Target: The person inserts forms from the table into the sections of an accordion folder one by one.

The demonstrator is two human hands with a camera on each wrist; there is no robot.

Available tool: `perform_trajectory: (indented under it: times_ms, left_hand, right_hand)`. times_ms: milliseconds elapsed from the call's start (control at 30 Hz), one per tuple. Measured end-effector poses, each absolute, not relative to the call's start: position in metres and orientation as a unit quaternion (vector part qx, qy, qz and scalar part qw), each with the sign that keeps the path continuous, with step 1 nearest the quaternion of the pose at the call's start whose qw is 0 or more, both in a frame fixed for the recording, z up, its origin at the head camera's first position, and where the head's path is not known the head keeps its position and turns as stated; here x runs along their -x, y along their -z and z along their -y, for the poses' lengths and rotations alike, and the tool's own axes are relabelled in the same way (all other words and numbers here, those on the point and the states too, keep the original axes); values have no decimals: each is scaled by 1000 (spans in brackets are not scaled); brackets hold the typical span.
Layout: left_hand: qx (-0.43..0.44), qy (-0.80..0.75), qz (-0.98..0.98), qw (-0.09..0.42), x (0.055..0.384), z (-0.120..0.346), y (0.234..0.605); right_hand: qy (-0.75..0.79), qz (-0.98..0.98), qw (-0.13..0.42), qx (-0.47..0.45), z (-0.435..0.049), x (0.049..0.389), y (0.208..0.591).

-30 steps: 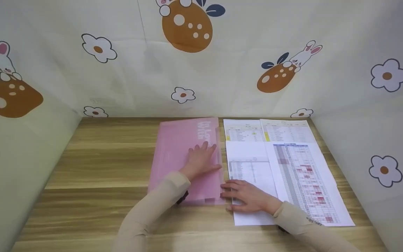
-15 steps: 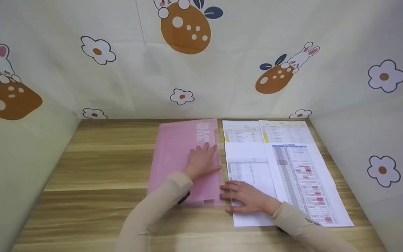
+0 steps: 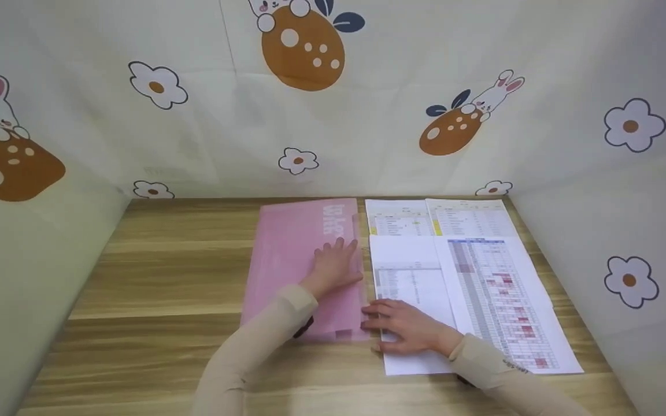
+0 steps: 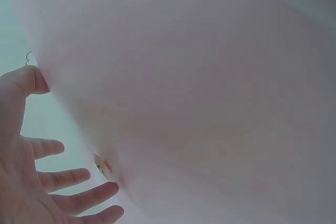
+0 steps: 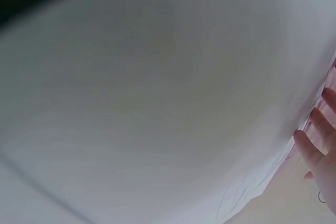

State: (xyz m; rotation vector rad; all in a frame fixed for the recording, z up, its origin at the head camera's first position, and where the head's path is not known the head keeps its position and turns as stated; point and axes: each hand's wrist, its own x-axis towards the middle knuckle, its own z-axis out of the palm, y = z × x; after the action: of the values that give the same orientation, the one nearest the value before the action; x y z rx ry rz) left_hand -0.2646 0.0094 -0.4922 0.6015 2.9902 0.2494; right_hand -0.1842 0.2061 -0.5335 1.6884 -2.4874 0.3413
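Folder [image 3: 282, 254] lies lengthwise front-to-back beneath left hand [image 3: 330, 268].

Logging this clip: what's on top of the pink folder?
The left hand rests on the pink folder, near white lettering; what hand and sleeve cover cannot be seen.

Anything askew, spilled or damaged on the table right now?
Nothing looks spilled or torn. Slightly untidy: the papers overlap unevenly instead of forming one square stack, and the folder shows misaligned layers at its near right corner.
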Motion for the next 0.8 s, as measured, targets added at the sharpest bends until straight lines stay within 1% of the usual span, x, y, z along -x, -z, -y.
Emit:
perform_trajectory:
  times_ms: [100, 500, 800]
  left_hand:
    - [-195, -88, -976, 44, 265, -9, 492]
    - [-202, -124, -971, 29, 271, -5, 493]
    - [-179, -169, -968, 36, 279, -3, 492]
  right_hand:
    - [-112, 823, 54, -555, -206, 184, 534]
    - [-113, 827, 46, -549, -206, 184, 533]
    - [-110, 827, 46, -550, -205, 185, 532]
